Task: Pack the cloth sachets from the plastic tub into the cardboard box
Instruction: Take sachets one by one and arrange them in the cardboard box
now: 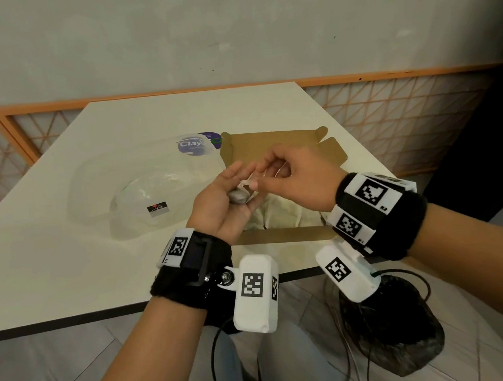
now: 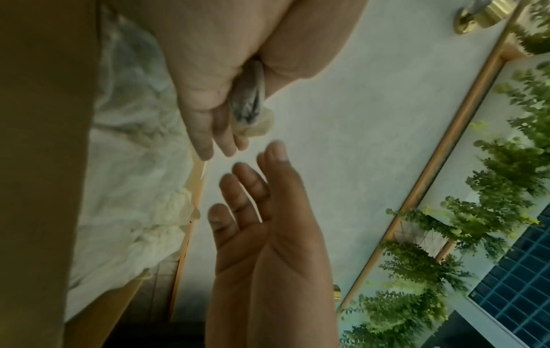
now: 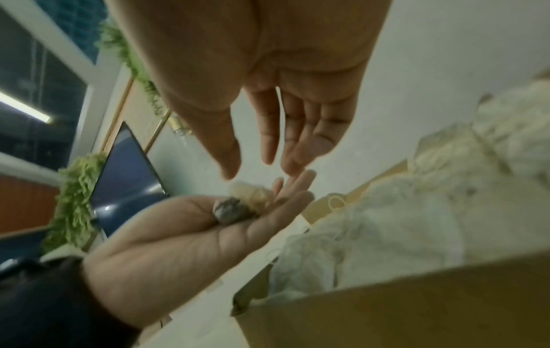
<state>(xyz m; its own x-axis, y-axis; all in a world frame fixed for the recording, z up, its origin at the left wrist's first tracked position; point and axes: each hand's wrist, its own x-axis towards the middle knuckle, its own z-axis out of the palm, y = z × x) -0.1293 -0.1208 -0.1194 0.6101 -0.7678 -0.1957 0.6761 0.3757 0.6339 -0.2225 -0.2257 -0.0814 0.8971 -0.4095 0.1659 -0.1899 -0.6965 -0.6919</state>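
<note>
A small grey cloth sachet [image 1: 238, 195] [image 3: 232, 209] with a cream gathered top lies in my left hand [image 1: 229, 186], which is palm up with its fingers straight, over the left side of the cardboard box [image 1: 283, 235]. In the left wrist view the sachet [image 2: 248, 101] sits between the thumb base and the palm. My right hand [image 1: 259, 176] [image 3: 253, 169] hovers just above it with relaxed fingers and holds nothing; the thumb tip is close to the sachet's top. Cream sachets [image 1: 287, 211] [image 3: 387, 212] fill the open box. The clear plastic tub [image 1: 74, 187] stands left of the box.
A clear lid with a purple label [image 1: 199, 145] lies behind the tub. The box flaps [image 1: 330, 149] are spread open toward the back right. The table's front edge [image 1: 104, 316] is near my wrists. A dark bag [image 1: 397, 329] sits on the floor at right.
</note>
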